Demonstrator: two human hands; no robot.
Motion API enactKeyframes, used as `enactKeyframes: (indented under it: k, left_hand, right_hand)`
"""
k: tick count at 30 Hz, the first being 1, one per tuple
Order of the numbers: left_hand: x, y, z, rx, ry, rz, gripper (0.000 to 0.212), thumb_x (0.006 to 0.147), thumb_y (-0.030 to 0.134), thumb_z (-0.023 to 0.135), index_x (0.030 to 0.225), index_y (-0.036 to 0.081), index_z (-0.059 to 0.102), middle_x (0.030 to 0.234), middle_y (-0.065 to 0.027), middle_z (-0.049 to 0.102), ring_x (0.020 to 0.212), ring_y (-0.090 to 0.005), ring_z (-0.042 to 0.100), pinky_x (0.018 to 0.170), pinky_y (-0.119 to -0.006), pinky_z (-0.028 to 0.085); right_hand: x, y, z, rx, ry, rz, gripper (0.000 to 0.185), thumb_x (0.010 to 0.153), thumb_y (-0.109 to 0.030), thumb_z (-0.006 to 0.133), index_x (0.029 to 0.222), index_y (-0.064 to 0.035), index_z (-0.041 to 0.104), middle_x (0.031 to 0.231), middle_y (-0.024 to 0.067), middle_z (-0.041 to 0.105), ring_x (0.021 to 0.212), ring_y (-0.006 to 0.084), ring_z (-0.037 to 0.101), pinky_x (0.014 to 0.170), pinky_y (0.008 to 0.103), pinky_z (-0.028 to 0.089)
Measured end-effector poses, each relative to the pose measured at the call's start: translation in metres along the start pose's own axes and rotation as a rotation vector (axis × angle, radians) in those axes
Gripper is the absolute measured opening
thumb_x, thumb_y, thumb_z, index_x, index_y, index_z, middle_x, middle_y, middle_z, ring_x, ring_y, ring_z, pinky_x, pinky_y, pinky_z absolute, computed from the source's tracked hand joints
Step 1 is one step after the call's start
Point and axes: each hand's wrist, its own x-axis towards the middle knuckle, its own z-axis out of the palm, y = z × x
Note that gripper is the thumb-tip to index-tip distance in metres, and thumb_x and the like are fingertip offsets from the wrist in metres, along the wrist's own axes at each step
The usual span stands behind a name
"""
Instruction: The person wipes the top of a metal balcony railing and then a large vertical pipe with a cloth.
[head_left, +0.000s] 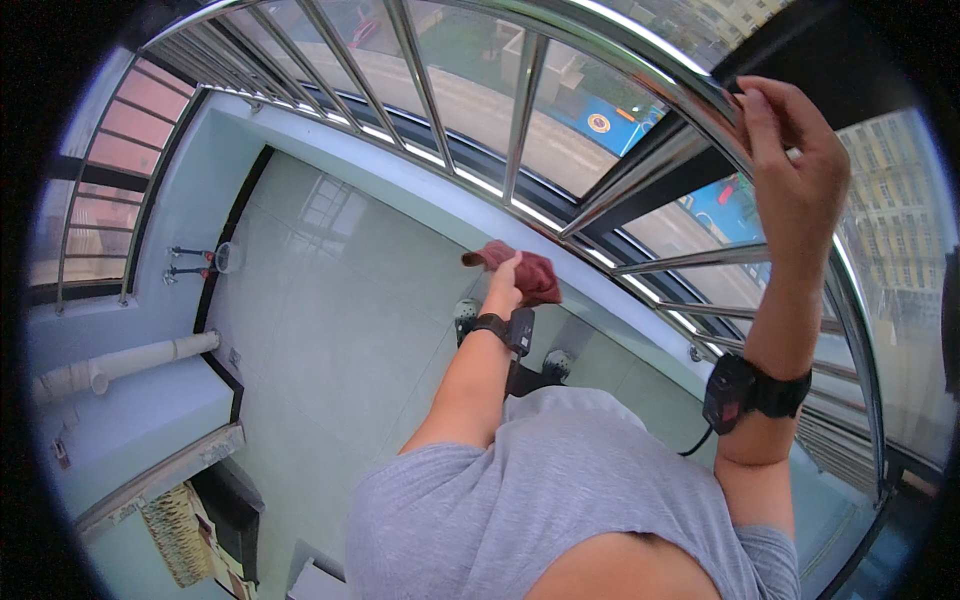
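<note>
My left hand is closed around a dark red cloth, held in front of my body above the tiled floor. Folds of the cloth stick out on both sides of the fingers. My right hand is raised at the top handrail of a shiny metal railing. Its fingers are bent and their tips overlap the rail in view. Whether they grip the rail or are just in front of it, I cannot tell. Metal balusters run down from the handrail to a pale ledge.
Windows behind the railing show ground and buildings far below. Taps stick out of the left wall near a clear plastic container. A white pipe runs along a low ledge. A patterned cloth hangs at lower left. My shoes stand beside the railing's base.
</note>
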Motion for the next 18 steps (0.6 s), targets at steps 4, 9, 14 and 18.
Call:
enactKeyframes:
  k: [4, 9, 14, 18]
  left_hand:
    - [-0.009, -0.003, 0.057, -0.190, -0.214, -0.177, 0.080, 0.070, 0.074, 0.035, 0.111, 0.007, 0.045, 0.113, -0.0103, 0.050, 0.105, -0.0275, 0.047, 0.092, -0.045, 0.036]
    - [0.033, 0.013, 0.053, -0.330, -0.075, -0.084, 0.082, 0.071, 0.073, 0.036, 0.119, 0.007, 0.038, 0.117, -0.0109, 0.047, 0.107, -0.0282, 0.045, 0.093, -0.044, 0.035]
    - [0.067, 0.078, 0.029, -0.313, -0.043, -0.076, 0.080, 0.072, 0.070, 0.042, 0.122, 0.008, 0.037, 0.117, -0.0126, 0.046, 0.106, -0.0300, 0.045, 0.091, -0.044, 0.037]
    - [0.059, 0.152, 0.034, -0.315, 0.096, 0.025, 0.076, 0.072, 0.072, 0.039, 0.114, 0.008, 0.041, 0.107, -0.0110, 0.049, 0.097, -0.0301, 0.049, 0.086, -0.046, 0.040]
  right_hand:
    - [-0.002, -0.003, -0.005, -0.079, -0.056, 0.059, 0.013, 0.084, -0.015, 0.055, 0.093, -0.0099, 0.064, 0.080, 0.0047, 0.065, 0.072, 0.0108, 0.061, 0.063, 0.0214, 0.048]
    - [-0.003, -0.007, -0.005, -0.038, -0.025, 0.204, 0.017, 0.085, -0.018, 0.055, 0.096, -0.0082, 0.063, 0.085, 0.0069, 0.064, 0.077, 0.0113, 0.062, 0.066, 0.0214, 0.050]
    - [0.011, -0.019, -0.011, 0.027, -0.040, 0.463, 0.019, 0.086, -0.019, 0.053, 0.099, -0.0073, 0.061, 0.086, 0.0083, 0.064, 0.079, 0.0134, 0.062, 0.068, 0.0235, 0.052]
    - [0.024, -0.048, 0.036, -0.070, -0.065, 0.271, 0.023, 0.086, -0.021, 0.052, 0.101, -0.0062, 0.060, 0.090, 0.0105, 0.063, 0.082, 0.0155, 0.062, 0.071, 0.0261, 0.052]
